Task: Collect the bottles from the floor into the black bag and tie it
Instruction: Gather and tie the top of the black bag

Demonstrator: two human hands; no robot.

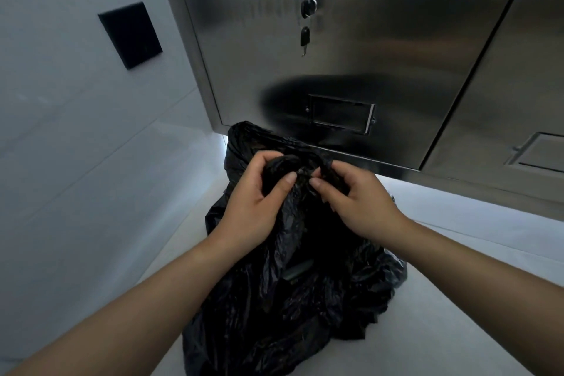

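A crumpled black plastic bag (293,293) stands on the pale floor in the middle of the head view, bulging with contents I cannot see. Its top is gathered into a bunch between my hands. My left hand (256,195) grips the gathered plastic from the left, fingers curled over it and thumb pressed against it. My right hand (351,195) pinches the bunch from the right with thumb and curled fingers. The two thumbs nearly meet at the twisted neck. No bottles are visible on the floor.
A stainless steel cabinet (381,55) rises directly behind the bag, with a lock and hanging key (306,21) and a recessed label holder (340,113). A white wall with a black plate (129,35) is on the left. Pale floor (442,299) stretches to the right.
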